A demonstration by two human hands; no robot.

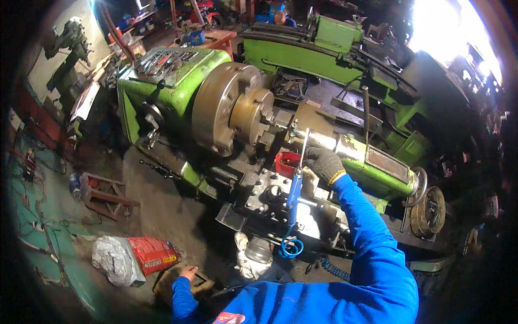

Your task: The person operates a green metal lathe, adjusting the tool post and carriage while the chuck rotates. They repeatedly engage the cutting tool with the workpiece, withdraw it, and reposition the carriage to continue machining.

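Observation:
My right hand [324, 165], in a grey knitted glove with a yellow cuff, is at the near side of the green lathe's tailstock [353, 154]. Its fingers are curled; what they grip, if anything, is hidden. Just left of it, the thin nozzle of a blue air blow gun [294, 197] points up, in front of a red box [287, 162]. My bare left hand [189, 271] hangs low at the left, fingers loosely apart, above a brown block-like thing [162, 286]. The lathe chuck [216, 108] carries a round brown metal workpiece [252, 116].
A bolted tool post [267, 189] sits on the carriage. Below it, white cloth [245, 264] lies around a metal cylinder [259, 250]. Red [154, 255] and silvery [116, 261] bags lie on the floor. A second green lathe [302, 56] and another person [280, 18] are behind.

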